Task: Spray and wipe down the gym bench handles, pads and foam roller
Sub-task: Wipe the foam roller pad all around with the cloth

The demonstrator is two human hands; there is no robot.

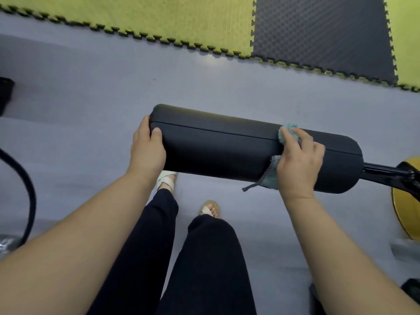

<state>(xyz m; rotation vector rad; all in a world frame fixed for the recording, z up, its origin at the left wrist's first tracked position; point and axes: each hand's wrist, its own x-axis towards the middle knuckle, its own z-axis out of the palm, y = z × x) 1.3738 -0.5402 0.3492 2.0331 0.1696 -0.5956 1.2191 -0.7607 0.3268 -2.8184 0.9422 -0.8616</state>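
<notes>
While the left hand [147,153] steadies the left end of the foam roller [227,151], the right hand [300,164] works a cloth [288,132] against it nearer the other end. The roller is a long black padded cylinder lying roughly crosswise in front of the person, above the floor [91,87], its right end mounted on a black metal bar [384,170] that runs off toward a yellow disc [406,201] at the frame's edge.

The left hand grips the end cap: its thumb [156,133] lies flat on the near face by the seam, and the fingers curl round the rounded end (their tips are out of sight behind it). The right hand is partly closed over the cloth, knuckles bent, pressing it onto the roller's upper face. A teal tuft bulges out past the fingertips, and a grey-edged corner hangs below the heel of the hand, down the roller's near side.

Under the roller stand the person's legs in dark trousers [204,258], with light sandals [167,179] on the grey floor. Farther off, interlocking mats border the floor, one yellow-green [159,17] and one dark grey [318,30]. A black hose [29,189] curves along the left edge.
</notes>
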